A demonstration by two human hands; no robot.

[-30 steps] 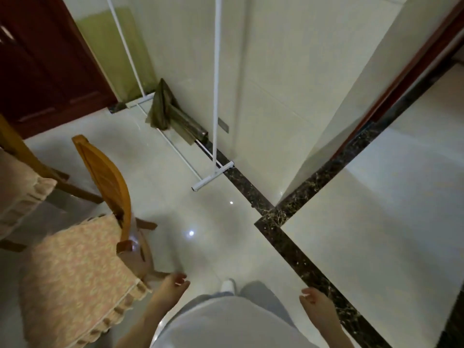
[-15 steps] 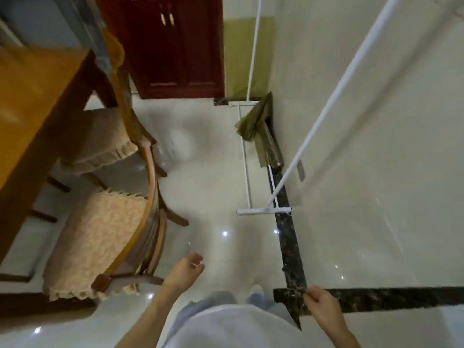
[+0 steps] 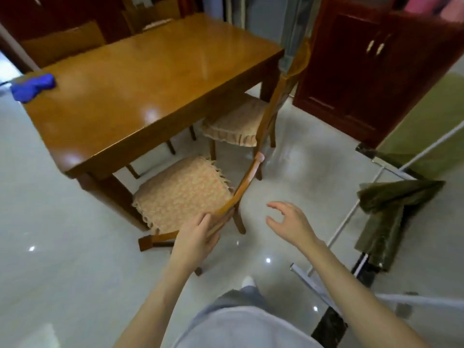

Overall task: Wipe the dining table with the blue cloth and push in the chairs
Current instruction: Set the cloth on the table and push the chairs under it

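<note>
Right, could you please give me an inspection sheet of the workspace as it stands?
Surface: dining table, glossy wood, with glare.
Job's things: blue cloth bunched on the table's far-left corner; near chair and far chair, seats only partly under the table.
Clutter: olive cloth draped on white drying rack.
Grips: left hand holds near chair's backrest; right hand open, touching nothing.
Cables: nothing seen.
Surroundings: red cabinet, shiny tiled floor.

Ref: left hand grip on chair. Floor: pale glossy tile, lamp glints. Dark-red cabinet far beyond grip, to R. White rack w/ olive cloth R of grip. Black marble strip nearer, R.
</note>
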